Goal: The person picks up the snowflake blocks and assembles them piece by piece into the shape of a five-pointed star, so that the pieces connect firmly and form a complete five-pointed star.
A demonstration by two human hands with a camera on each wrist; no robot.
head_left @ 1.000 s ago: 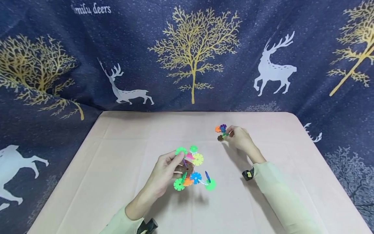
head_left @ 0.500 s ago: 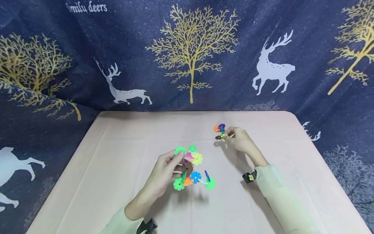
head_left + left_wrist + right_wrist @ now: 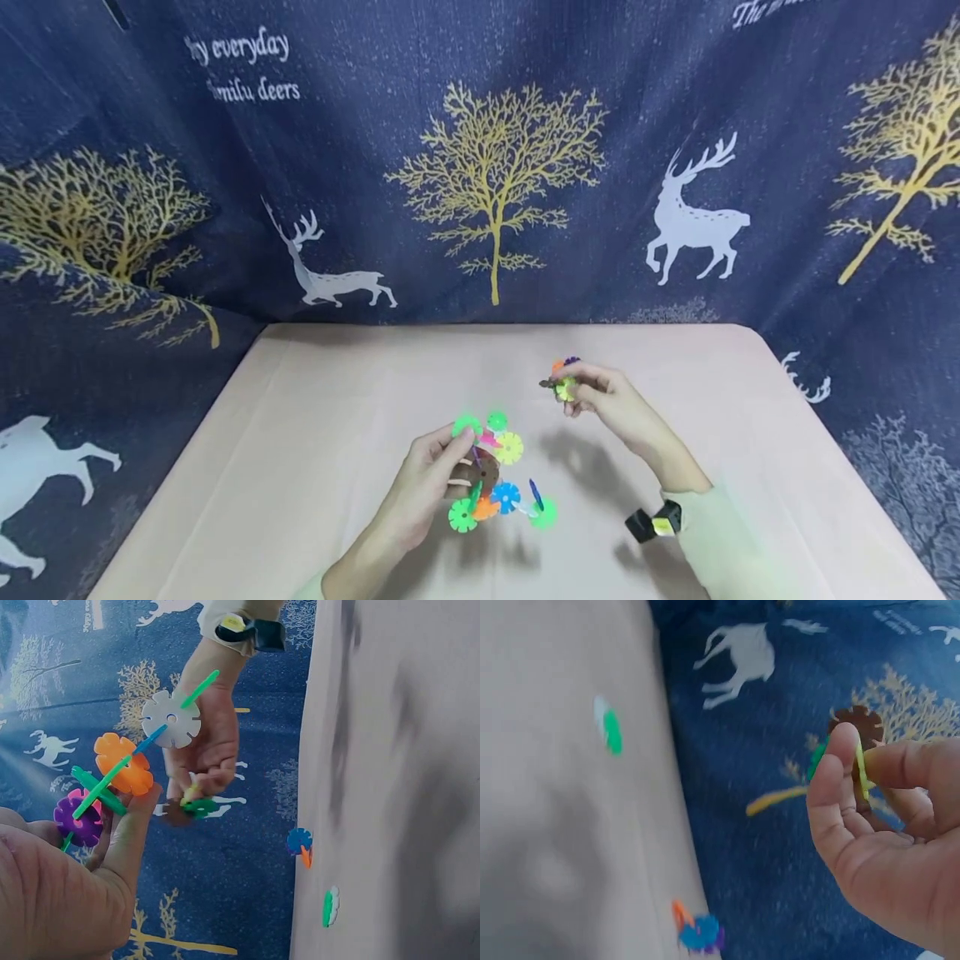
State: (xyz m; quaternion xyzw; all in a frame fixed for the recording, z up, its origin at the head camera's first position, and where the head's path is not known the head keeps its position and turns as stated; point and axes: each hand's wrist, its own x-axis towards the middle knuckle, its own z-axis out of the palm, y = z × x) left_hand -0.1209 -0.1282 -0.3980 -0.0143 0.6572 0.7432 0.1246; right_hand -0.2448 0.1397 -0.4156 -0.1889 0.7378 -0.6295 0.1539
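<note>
My left hand (image 3: pixel 427 483) holds a chain of joined snowflake discs above the table, including a brown disc (image 3: pixel 486 473), a blue disc (image 3: pixel 506 497) and an orange disc (image 3: pixel 124 765). A white disc (image 3: pixel 172 718) sits toward the chain's far end. Farther off to the right, my right hand (image 3: pixel 615 408) pinches a yellow snowflake disc (image 3: pixel 862 771) between thumb and fingertips. A brown disc (image 3: pixel 858 724) and a green disc (image 3: pixel 200 808) are close against it, seemingly joined; fingers partly hide how.
On the table (image 3: pixel 315 500) lies a cluster of blue, orange and purple discs (image 3: pixel 300 841), partly behind my right hand in the head view. A green and white pair of discs (image 3: pixel 330 906) lies apart from it. A dark blue deer-print cloth (image 3: pixel 450 208) hangs behind the table.
My right hand has lifted the brown, green and yellow discs off the table, away from the cluster, and turned them. The head view has tilted up. My left hand keeps its hold.
</note>
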